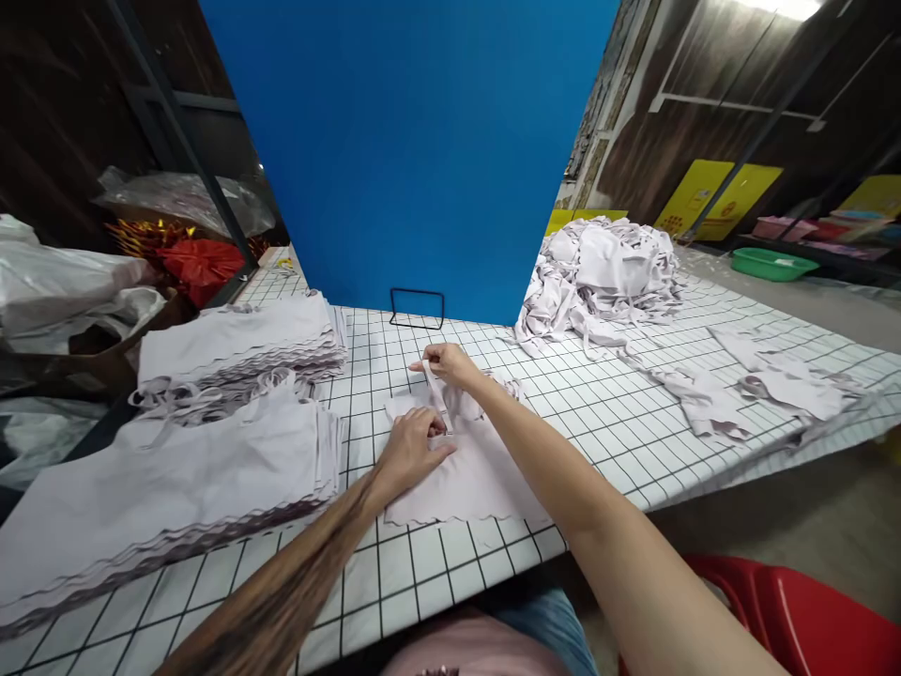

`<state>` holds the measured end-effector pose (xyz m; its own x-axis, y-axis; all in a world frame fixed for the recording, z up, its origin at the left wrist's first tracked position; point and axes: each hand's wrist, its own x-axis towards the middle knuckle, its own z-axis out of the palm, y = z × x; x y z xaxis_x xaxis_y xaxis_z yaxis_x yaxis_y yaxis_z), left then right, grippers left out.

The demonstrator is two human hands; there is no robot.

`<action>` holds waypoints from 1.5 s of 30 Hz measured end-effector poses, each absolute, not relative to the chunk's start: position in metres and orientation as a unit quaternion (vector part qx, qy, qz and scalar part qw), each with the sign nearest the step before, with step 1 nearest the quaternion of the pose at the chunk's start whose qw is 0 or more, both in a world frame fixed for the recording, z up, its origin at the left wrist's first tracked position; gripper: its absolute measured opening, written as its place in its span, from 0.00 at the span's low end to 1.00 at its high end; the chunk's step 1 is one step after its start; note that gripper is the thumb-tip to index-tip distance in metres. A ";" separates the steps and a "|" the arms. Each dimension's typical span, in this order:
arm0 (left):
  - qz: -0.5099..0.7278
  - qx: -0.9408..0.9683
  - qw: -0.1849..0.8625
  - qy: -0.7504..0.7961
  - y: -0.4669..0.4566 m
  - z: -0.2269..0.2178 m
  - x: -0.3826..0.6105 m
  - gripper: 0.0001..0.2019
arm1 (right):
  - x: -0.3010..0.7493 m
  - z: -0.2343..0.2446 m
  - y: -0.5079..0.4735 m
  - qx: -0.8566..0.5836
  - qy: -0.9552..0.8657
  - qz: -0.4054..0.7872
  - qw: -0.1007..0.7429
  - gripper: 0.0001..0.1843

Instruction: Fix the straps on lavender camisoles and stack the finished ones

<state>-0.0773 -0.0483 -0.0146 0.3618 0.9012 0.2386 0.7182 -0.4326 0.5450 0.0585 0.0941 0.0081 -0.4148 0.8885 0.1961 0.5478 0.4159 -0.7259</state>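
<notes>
A pale pinkish-white fabric piece [471,474] with straps lies flat on the table in front of me, its wavy-edged side toward my body. On the upper part of it rests my left hand [415,446], thumb and fingers closed near the base of a strap; what is pinched there is too small to make out. Just beyond, my right hand [445,366] pinches a narrow fabric strap [435,390] and holds it up off the piece. My right forearm covers part of the fabric's right side.
Two stacks of folded fabric pieces [204,469] stand at the left. A tall blue board [422,160] with a wire stand [417,324] rises behind. A fabric heap [605,268] sits at the back right, loose pieces [795,376] farther right. A red chair [795,610] is at lower right.
</notes>
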 end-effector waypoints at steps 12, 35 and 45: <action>0.123 0.874 0.069 0.465 -0.047 -0.038 -0.074 0.33 | 0.108 0.011 0.101 -0.411 -0.817 0.374 0.152 0.23; 0.097 0.847 0.064 0.519 -0.047 -0.029 -0.070 0.34 | 0.337 0.050 0.063 -0.782 -0.538 -0.098 0.300 0.11; 0.098 0.852 0.025 0.513 -0.063 -0.021 -0.076 0.34 | 0.323 0.032 -0.045 -0.791 -0.554 -0.125 0.227 0.26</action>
